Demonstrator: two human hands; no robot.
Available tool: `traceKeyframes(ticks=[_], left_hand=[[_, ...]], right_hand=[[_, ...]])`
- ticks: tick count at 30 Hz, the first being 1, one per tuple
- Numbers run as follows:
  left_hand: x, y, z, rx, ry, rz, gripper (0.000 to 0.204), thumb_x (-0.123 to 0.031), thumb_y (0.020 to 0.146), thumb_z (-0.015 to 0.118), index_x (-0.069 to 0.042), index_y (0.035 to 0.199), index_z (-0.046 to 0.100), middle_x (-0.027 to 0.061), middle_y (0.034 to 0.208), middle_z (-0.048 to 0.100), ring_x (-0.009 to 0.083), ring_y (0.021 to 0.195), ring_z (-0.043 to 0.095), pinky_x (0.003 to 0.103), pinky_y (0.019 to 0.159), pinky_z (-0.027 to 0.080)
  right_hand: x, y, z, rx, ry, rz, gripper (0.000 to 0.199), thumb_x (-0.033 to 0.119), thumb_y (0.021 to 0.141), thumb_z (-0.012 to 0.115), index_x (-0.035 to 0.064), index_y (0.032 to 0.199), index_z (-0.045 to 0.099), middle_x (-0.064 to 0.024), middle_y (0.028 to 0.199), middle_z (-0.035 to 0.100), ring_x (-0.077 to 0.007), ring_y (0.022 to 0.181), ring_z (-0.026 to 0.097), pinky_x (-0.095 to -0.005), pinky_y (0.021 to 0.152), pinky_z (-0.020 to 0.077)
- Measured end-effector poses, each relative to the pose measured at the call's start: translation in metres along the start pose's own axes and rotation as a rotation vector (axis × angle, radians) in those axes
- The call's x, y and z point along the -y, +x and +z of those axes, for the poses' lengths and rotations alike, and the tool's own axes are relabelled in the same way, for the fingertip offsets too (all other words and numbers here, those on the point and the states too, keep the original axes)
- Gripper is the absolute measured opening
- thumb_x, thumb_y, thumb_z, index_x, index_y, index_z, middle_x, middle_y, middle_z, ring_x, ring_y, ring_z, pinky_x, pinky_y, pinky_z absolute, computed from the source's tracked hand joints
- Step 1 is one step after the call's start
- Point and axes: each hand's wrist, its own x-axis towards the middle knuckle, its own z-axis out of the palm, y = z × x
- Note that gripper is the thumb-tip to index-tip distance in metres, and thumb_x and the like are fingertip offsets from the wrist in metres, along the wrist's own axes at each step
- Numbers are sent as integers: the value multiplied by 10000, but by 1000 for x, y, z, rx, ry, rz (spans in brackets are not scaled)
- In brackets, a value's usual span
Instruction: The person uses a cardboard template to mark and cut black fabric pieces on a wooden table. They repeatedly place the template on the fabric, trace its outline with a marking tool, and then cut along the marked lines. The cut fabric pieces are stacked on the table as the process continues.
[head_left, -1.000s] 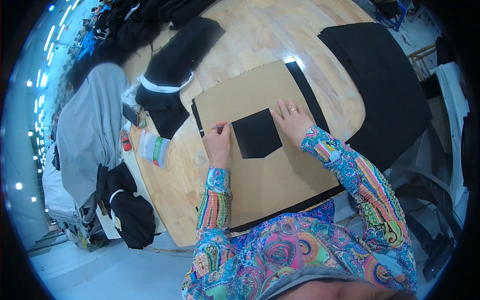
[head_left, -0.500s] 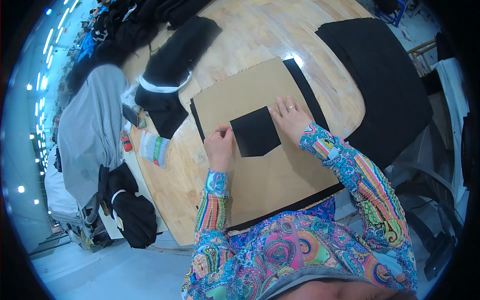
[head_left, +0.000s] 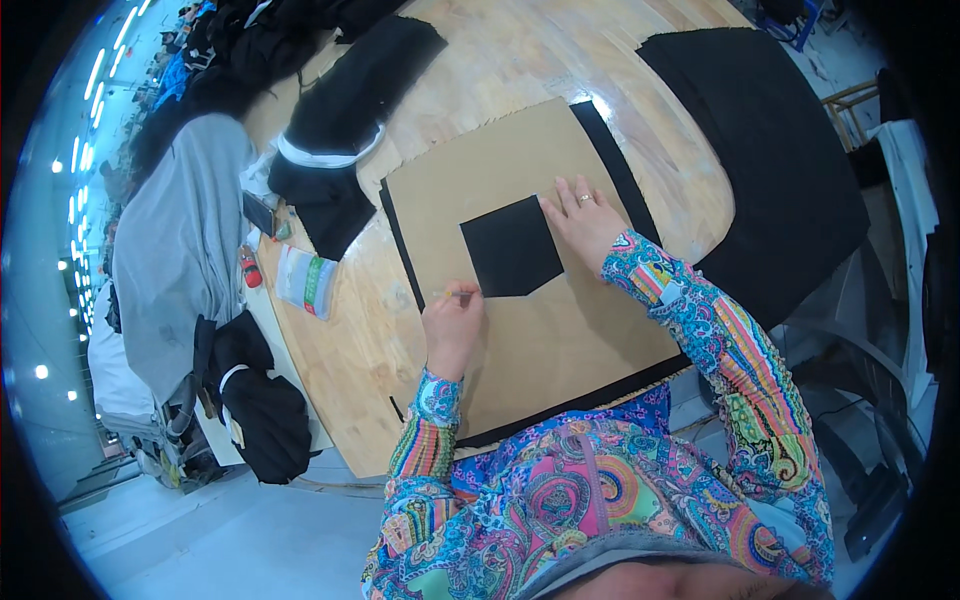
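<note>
A brown paperboard sheet (head_left: 590,330) lies over black cloth (head_left: 613,165), which shows along its sides and near edge. Amid the sheet is a pocket-shaped black area (head_left: 513,247) with a pointed lower edge; I cannot tell if it is a cutout or a separate piece. My left hand (head_left: 452,328) is closed in a pinch on a thin pencil-like stick (head_left: 461,294), its tip by the shape's lower left corner. My right hand (head_left: 588,225) lies flat, fingers spread, on the sheet beside the shape's right edge.
A black cloth stack (head_left: 760,160) covers the table's right side. Farther left lies a black cloth bundle with a white band (head_left: 325,157). A plastic packet (head_left: 305,281), a red object (head_left: 250,268) and a phone-like slab (head_left: 259,214) sit near the left edge. Grey cloth (head_left: 185,250) hangs beyond.
My left hand has moved down along the black shape's left side, toward its lower left corner, with the stick still pinched. My right hand stays beside the right edge.
</note>
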Motion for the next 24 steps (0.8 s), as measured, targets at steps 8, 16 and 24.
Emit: traceKeyframes(ticks=[8, 16, 24], left_hand=[[0, -5, -1, 20, 3, 4, 70, -132, 787, 602, -80, 820, 634, 118, 722, 666, 252, 665, 664, 335, 625, 523], [-25, -18, 16, 78, -275, -22, 105, -165, 820, 617, -64, 838, 640, 103, 728, 663, 221, 664, 666, 315, 602, 507], [-35, -20, 20, 58, -286, 8, 72, -129, 817, 624, -63, 836, 646, 94, 735, 667, 206, 664, 668, 297, 583, 505]], right_hand=[[1, -1, -1, -10, 17, -2, 610, 107, 854, 530, 86, 1410, 283, -239, 1449, 229, -411, 1328, 249, -492, 1043, 303], [1, -1, -6, 32, -3, 1, 625, 114, 855, 535, 83, 1417, 264, -237, 1456, 218, -411, 1333, 241, -485, 1051, 296], [1, -2, -6, 26, -5, 7, 647, 112, 838, 563, 82, 1413, 270, -236, 1453, 225, -409, 1333, 243, -487, 1051, 296]])
